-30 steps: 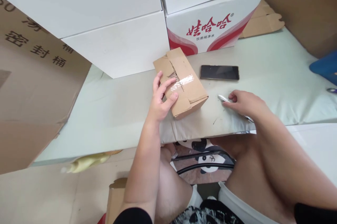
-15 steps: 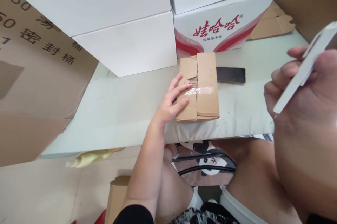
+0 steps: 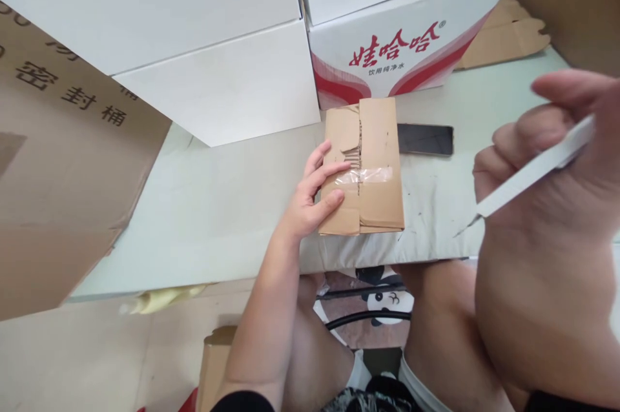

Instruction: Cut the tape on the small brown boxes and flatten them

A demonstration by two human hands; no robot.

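Note:
A small brown cardboard box (image 3: 380,199) stands on the pale-green covered table, clear tape (image 3: 375,175) across its top seam. The flap by the seam is torn. My left hand (image 3: 317,195) rests on the box's left side, fingers spread over the top. Raised at the right, my right hand (image 3: 547,147) is closed around a white utility knife (image 3: 527,179). Its thin blade sticks out, pointing down and left toward the table, apart from the box.
Behind the box stand stacked white cartons (image 3: 217,89), one with red lettering (image 3: 394,47). A black phone (image 3: 426,139) lies just right of the box. Large brown cartons stand at left (image 3: 62,160) and back right (image 3: 576,11). The table's front edge runs above my knees.
My right hand has moved left and turned, and the knife's blade now shows extended from the handle. My left hand stays on the box. The view has shifted slightly.

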